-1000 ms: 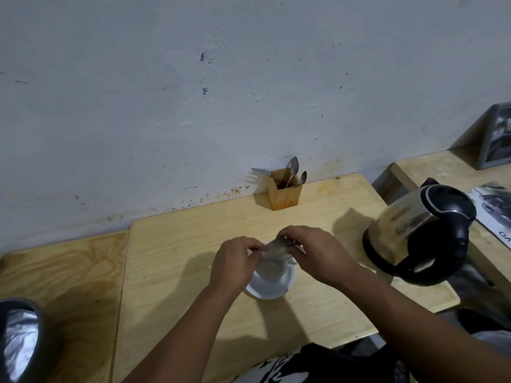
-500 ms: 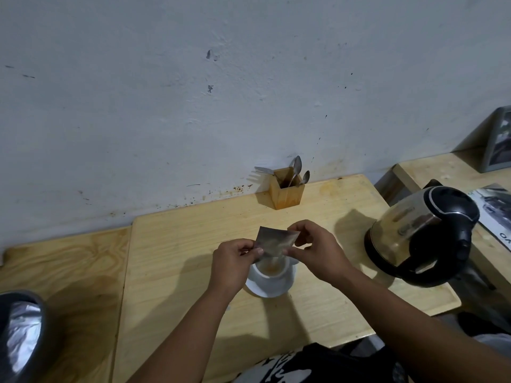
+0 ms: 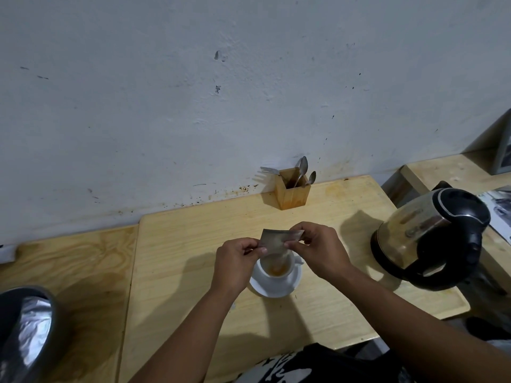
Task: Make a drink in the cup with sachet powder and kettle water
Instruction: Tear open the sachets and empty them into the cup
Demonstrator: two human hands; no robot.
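Note:
A white cup (image 3: 277, 268) stands on a white saucer (image 3: 276, 287) in the middle of the wooden table (image 3: 177, 244). Brown powder lies in the cup's bottom. A silvery sachet (image 3: 275, 239) is held tilted just above the cup, and a thin stream of powder falls from its lower corner into the cup. My left hand (image 3: 235, 265) pinches the sachet's left edge. My right hand (image 3: 320, 250) pinches its upper right corner. A steel kettle (image 3: 425, 236) with a black handle and lid stands to the right of the cup.
A wooden holder (image 3: 291, 190) with spoons and a fork stands against the wall behind the cup. A shiny metal object (image 3: 25, 327) sits at the lower left. A second table (image 3: 456, 170) with printed paper (image 3: 497, 208) is at the right.
The sachet has risen from low over the cup and now tips above it. Powder has started to fall, and more brown powder shows in the cup.

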